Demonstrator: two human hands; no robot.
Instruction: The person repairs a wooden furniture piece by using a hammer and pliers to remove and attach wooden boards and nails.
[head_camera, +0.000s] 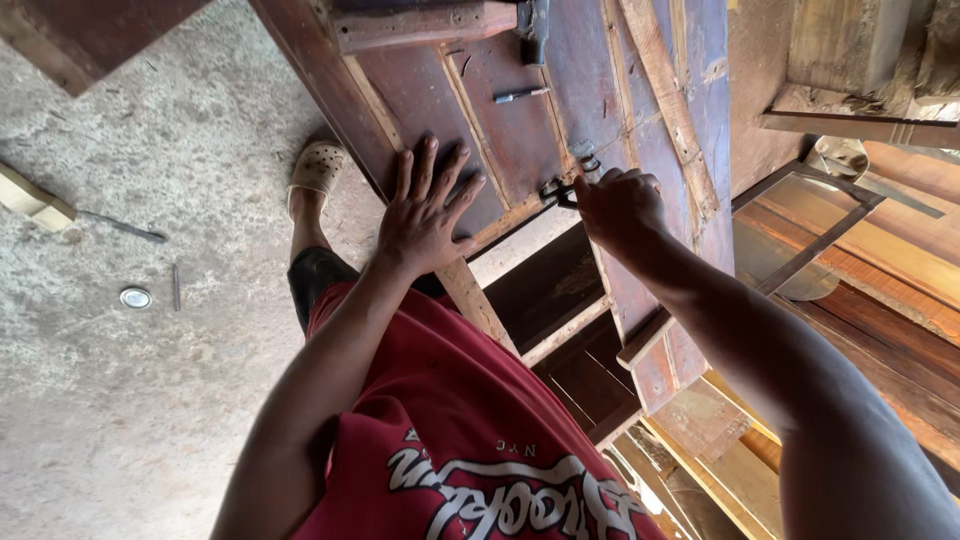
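Head view: left hand flat, fingers spread wide, pressing on reddish wooden door panel; right hand closed round small black tool at panel's cross rail; panel lying over wooden frames; sandalled foot on concrete floor; round metal lid nearby.

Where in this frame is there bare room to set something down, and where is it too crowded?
Bare concrete floor lies open left of the red shirt, below the small round lid and loose nail. The wooden panel is taken: left hand flat on it, right hand gripping a dark tool. The right side is stacked timber.
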